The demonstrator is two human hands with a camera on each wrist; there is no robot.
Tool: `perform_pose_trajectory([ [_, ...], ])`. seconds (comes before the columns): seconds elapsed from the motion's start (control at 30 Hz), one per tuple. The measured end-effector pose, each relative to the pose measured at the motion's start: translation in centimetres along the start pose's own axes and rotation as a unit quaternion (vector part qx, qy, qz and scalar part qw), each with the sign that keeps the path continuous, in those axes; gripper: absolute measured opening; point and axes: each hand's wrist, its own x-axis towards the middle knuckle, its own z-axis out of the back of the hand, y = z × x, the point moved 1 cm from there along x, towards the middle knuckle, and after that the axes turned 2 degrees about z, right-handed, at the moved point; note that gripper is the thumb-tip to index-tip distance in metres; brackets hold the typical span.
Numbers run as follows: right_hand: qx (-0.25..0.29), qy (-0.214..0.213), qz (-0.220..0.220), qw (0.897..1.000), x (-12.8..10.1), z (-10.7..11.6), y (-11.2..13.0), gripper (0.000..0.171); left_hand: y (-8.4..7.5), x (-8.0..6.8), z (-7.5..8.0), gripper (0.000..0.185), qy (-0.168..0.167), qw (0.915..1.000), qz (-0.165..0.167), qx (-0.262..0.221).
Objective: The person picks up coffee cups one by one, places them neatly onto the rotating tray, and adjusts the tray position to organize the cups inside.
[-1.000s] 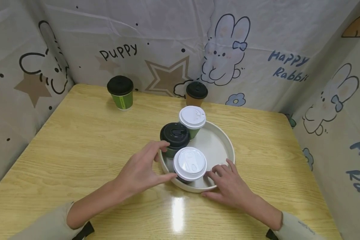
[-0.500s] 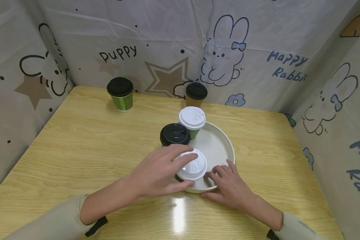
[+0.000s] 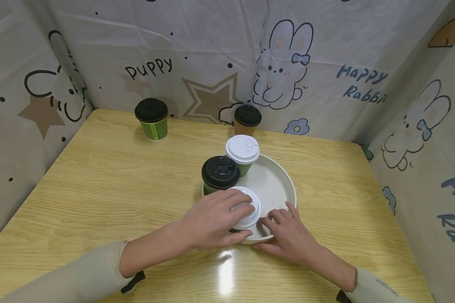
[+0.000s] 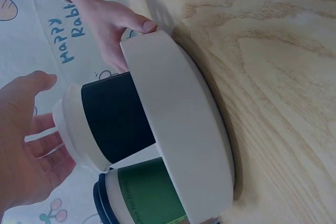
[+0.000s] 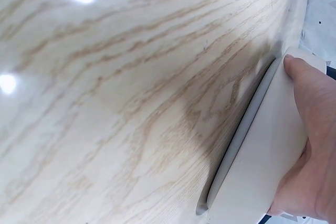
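My left hand [image 3: 216,216] hovers over a paper cup [image 4: 118,119] with a white lid and dark sleeve, its fingers reaching over the lid. In the left wrist view the thumb stands apart from the lid, and the other fingers are partly hidden behind it. This cup stands in a round cream tray [image 3: 274,185]. My right hand [image 3: 288,233] grips the tray's near right rim, thumb on the outer wall and fingers inside. Also in the tray are a black-lidded green cup [image 3: 220,171] and, behind it, a white-lidded green cup [image 3: 242,149].
A green cup with a black lid [image 3: 151,120] stands at the wooden table's [image 3: 117,181] back left. Directly behind the tray is a brown cup with a black lid [image 3: 247,118]. Printed cloth [image 3: 212,50] hangs along the back and sides.
My left hand has left the black-lidded cup's side and moved right, over the near white-lidded cup. The right hand has kept its hold on the tray rim.
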Motion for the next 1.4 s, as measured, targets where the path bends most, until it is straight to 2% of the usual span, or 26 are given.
perform_pose_trajectory([
  [0.17,-0.006,-0.004,-0.001,1.0,0.1,0.1,0.1,0.057,0.0,0.0,-0.1,0.044,0.008,0.9999,-0.003,0.012],
  [0.47,-0.013,0.007,-0.005,1.0,0.2,0.4,0.2,0.057,0.2,-0.1,-0.2,0.039,0.003,0.9998,-0.01,0.018],
  [0.7,-0.02,0.052,0.006,0.998,0.6,1.1,-0.2,0.059,0.2,-0.1,-0.3,0.039,-0.009,0.9996,-0.013,0.021],
  [0.83,-0.014,0.095,0.018,0.995,1.0,1.6,-1.1,0.064,0.3,-0.2,-0.5,0.039,-0.011,0.9996,-0.013,0.023],
  [0.97,-0.002,0.126,0.049,0.991,1.3,1.9,-2.4,0.063,0.3,-0.2,-0.6,0.039,-0.014,0.9995,-0.015,0.023],
  [1.27,-0.005,0.141,0.083,0.986,1.7,2.4,-5.6,0.067,0.2,-0.3,-0.6,0.038,-0.01,0.9997,-0.014,0.018],
  [1.4,-0.002,0.132,0.096,0.987,1.9,2.6,-6.8,0.073,0.2,-0.3,-0.7,0.038,-0.013,0.9997,-0.015,0.014],
])
